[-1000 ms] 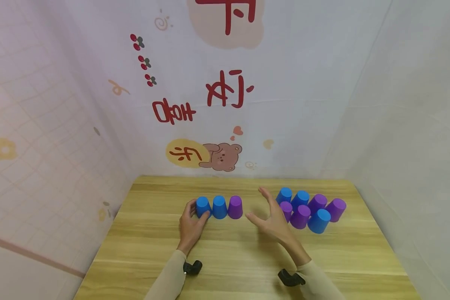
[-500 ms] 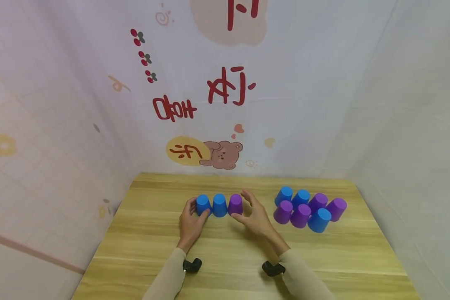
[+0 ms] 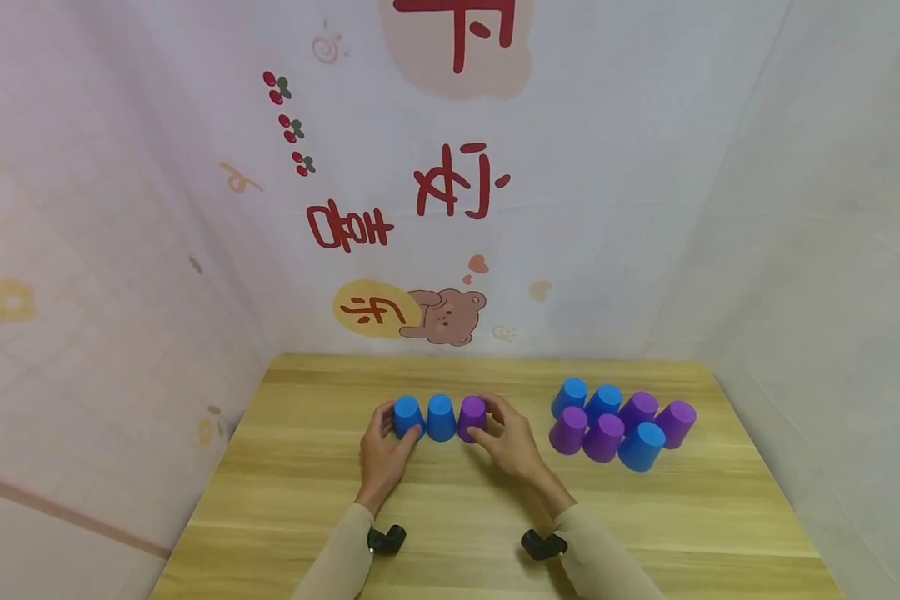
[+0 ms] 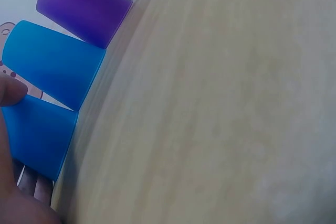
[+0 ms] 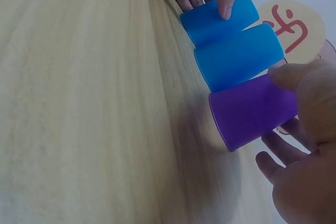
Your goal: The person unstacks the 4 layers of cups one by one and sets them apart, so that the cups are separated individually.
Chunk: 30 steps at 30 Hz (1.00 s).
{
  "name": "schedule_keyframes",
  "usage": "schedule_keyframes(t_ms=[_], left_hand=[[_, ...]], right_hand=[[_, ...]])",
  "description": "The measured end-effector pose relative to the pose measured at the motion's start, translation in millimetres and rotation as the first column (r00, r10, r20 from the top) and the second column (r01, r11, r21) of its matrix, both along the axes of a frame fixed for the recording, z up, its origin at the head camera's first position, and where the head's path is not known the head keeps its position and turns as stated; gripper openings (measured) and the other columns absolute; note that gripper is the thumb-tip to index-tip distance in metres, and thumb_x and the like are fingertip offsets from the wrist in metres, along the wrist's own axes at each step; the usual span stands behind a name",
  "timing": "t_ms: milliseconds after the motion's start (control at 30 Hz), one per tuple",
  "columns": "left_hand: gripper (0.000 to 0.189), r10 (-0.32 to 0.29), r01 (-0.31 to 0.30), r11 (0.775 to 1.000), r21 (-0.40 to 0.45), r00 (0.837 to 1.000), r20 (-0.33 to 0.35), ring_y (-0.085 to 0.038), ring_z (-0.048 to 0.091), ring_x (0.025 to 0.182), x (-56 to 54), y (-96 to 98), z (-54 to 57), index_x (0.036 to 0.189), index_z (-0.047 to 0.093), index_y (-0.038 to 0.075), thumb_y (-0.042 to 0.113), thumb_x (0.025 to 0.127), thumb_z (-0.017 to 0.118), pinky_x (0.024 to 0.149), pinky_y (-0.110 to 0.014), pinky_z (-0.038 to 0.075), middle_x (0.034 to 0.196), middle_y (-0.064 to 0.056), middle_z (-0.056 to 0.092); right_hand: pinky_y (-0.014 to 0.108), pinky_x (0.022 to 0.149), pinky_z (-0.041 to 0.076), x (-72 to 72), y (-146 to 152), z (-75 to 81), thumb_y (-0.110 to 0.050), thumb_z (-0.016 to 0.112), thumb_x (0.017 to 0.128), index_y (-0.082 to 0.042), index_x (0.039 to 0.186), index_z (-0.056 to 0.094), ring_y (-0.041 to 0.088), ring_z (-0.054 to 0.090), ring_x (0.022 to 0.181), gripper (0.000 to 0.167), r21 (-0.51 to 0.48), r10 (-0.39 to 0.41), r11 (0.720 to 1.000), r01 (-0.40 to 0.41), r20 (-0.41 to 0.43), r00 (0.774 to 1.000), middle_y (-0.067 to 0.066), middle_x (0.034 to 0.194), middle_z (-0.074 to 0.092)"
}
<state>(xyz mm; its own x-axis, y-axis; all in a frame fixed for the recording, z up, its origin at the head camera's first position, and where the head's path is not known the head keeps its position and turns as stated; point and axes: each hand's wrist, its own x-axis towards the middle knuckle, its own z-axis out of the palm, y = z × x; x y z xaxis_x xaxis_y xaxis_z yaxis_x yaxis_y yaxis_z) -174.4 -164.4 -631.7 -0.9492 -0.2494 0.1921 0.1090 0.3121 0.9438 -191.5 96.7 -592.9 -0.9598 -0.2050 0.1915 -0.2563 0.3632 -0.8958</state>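
Observation:
Three cups stand upside down in a row on the wooden table: a blue cup [image 3: 408, 415] at the left, another blue cup [image 3: 441, 418] in the middle and a purple cup [image 3: 472, 420] at the right. My left hand [image 3: 383, 454] grips the left blue cup, thumb on its near side and fingers round the outer side. The purple cup is held by my right hand [image 3: 512, 440], its thumb [image 5: 287, 77] across the near side. In the right wrist view the rims of neighbouring cups meet or nearly meet. Neither hand touches the middle cup.
To the right stands a group of several upside-down cups, among them a near blue cup [image 3: 641, 447] and a purple cup [image 3: 603, 438]. A printed white cloth [image 3: 592, 208] hangs behind the wooden table [image 3: 465, 533], with more cloth at both sides.
My right hand has moved left from beside the cup group to the purple cup at the row's end and now holds it. The left hand has stayed on its blue cup.

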Motion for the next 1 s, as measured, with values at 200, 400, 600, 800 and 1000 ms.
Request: schedule_keyframes(t_ms=[200, 400, 600, 800, 1000], left_hand=[[0.060, 0.005, -0.005, 1.000, -0.004, 1.000, -0.007, -0.038, 0.070, 0.143, 0.9, 0.4, -1.9, 0.151, 0.063, 0.009, 0.013, 0.097, 0.088, 0.126, -0.059, 0.055, 0.150, -0.018, 0.072], [0.061, 0.011, -0.011, 1.000, 0.000, 1.000, -0.017, -0.039, 0.070, 0.143, 1.3, 0.8, -1.6, 0.150, 0.064, 0.007, 0.011, 0.095, 0.090, 0.126, -0.057, 0.056, 0.149, -0.019, 0.073], [0.060, 0.008, -0.008, 1.000, -0.008, 1.000, -0.021, -0.040, 0.070, 0.142, 1.7, 0.5, -2.9, 0.150, 0.064, 0.007, 0.011, 0.096, 0.089, 0.126, -0.059, 0.056, 0.148, -0.019, 0.073], [0.060, 0.011, -0.011, 1.000, -0.001, 1.000, -0.009, -0.038, 0.070, 0.142, 0.8, 0.9, -3.1, 0.150, 0.064, 0.009, 0.012, 0.095, 0.089, 0.126, -0.058, 0.056, 0.148, -0.018, 0.073], [0.060, 0.006, -0.006, 1.000, 0.007, 1.000, -0.006, -0.037, 0.069, 0.143, 0.4, 1.1, -1.0, 0.151, 0.064, 0.008, 0.012, 0.096, 0.089, 0.127, -0.057, 0.055, 0.149, -0.018, 0.072]], right_hand=[[0.064, 0.122, 0.057, -0.5, -4, -0.6, -0.006, 0.086, 0.099, -0.009, 0.156, 0.062, 0.045, 0.071, 0.140, 0.062, -0.025, -0.011, 1.000, 0.011, 0.003, 1.000, 0.019, 0.149, 0.073], [0.063, 0.120, 0.059, -2.8, -7, -2.4, -0.005, 0.086, 0.099, -0.007, 0.156, 0.061, 0.046, 0.072, 0.137, 0.061, -0.033, -0.014, 0.999, 0.014, -0.004, 1.000, 0.022, 0.147, 0.073], [0.060, 0.117, 0.062, -3.1, -9, -4.4, -0.003, 0.085, 0.099, -0.005, 0.153, 0.063, 0.045, 0.073, 0.136, 0.058, -0.033, -0.024, 0.999, 0.024, 0.001, 1.000, 0.022, 0.145, 0.074], [0.057, 0.113, 0.065, -1.8, -7, -2.1, -0.001, 0.085, 0.099, -0.004, 0.150, 0.064, 0.045, 0.074, 0.134, 0.055, -0.065, -0.025, 0.998, 0.024, -0.011, 1.000, 0.022, 0.142, 0.075], [0.055, 0.112, 0.066, 3.5, -2, 12.6, -0.005, 0.086, 0.099, -0.008, 0.147, 0.066, 0.040, 0.075, 0.132, 0.052, -0.071, -0.043, 0.997, 0.041, -0.019, 0.999, 0.017, 0.141, 0.076]])
